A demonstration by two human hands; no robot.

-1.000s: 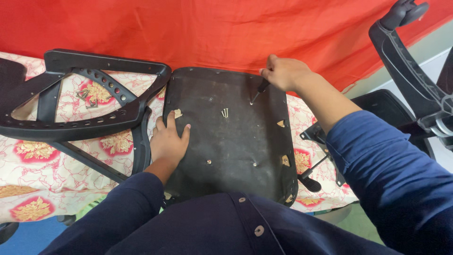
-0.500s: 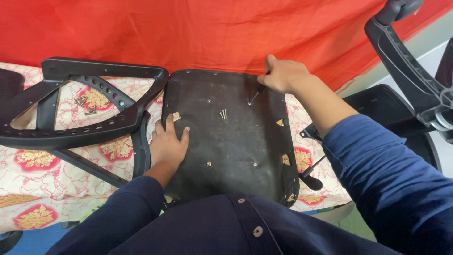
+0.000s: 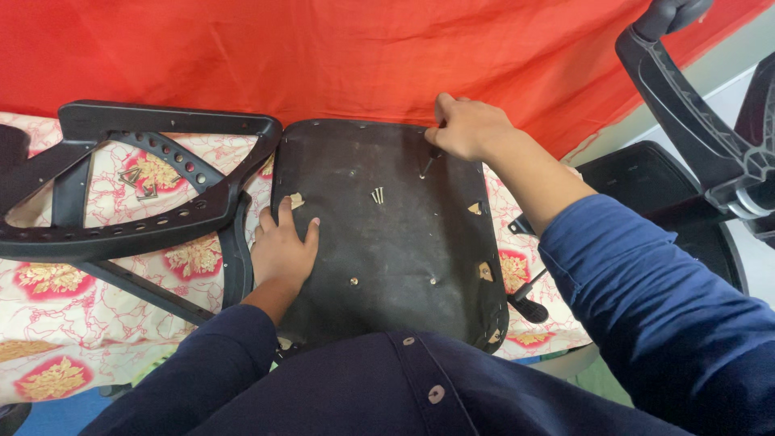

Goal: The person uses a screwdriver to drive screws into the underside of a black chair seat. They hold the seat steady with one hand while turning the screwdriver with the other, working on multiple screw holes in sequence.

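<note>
At the frame's centre a black seat base (image 3: 395, 250) lies upside down, the left hand (image 3: 282, 250) pressed flat with fingers spread on its left edge, the right hand (image 3: 468, 129) gripping a screwdriver (image 3: 426, 165) at its upper right corner, loose screws (image 3: 377, 194) between.

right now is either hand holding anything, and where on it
The right hand grips a thin tool by its upper end, tip on the seat board. The left hand lies flat on the board, holding nothing.

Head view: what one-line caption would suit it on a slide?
Left hand flat on black seat base; right hand holds tool at far edge.
</note>
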